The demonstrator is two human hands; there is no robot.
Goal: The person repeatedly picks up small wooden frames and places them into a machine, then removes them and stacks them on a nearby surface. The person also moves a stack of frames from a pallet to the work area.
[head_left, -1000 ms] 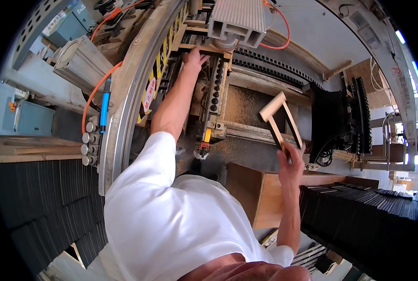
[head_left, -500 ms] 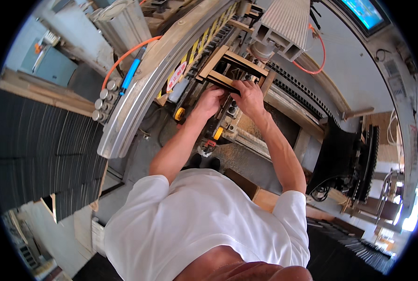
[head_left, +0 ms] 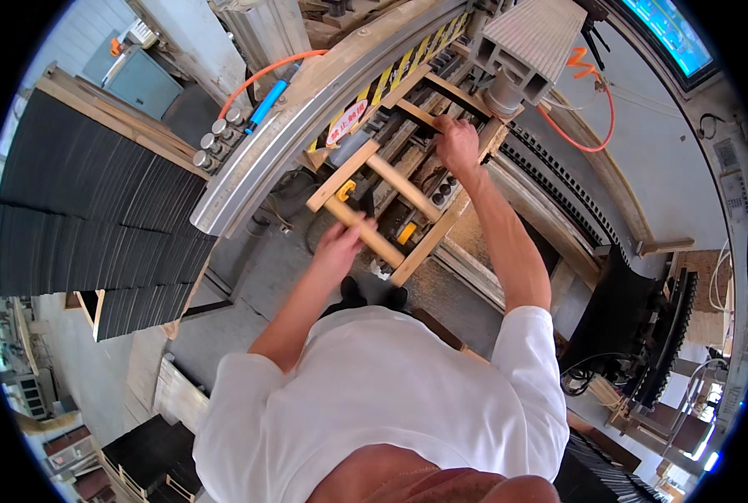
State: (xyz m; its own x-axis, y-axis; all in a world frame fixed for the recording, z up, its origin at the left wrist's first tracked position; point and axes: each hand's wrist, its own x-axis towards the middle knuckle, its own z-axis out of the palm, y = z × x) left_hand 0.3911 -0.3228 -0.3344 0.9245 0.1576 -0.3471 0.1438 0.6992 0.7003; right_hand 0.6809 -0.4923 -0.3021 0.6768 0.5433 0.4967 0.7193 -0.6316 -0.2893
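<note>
A light-coloured wooden frame [head_left: 349, 174] with crossbars lies tilted over the near end of a machine bed. My left hand [head_left: 340, 245] is closed around its nearest crossbar, the fingers slightly blurred. My right hand [head_left: 459, 149] reaches farther in, its fingers closed on a dark-sided wooden crossbar [head_left: 418, 113] beneath the machine's head. Whether this far part and the near frame are one piece, I cannot tell. Below the wood show yellow round knobs [head_left: 407, 233] and dark round fittings [head_left: 444, 189].
A grooved metal beam [head_left: 529, 42] with a cylindrical head [head_left: 503, 94] overhangs the far right of the bed. Along the left runs a curved rail [head_left: 248, 180] bearing a blue tube [head_left: 267, 106]. Stacked black-edged strips [head_left: 97, 201] stand left; a screen [head_left: 667, 38] is at upper right.
My left hand has moved away from my right, down and left toward me, and now holds a near crossbar. More of the wood shows. My right hand has shifted farther in.
</note>
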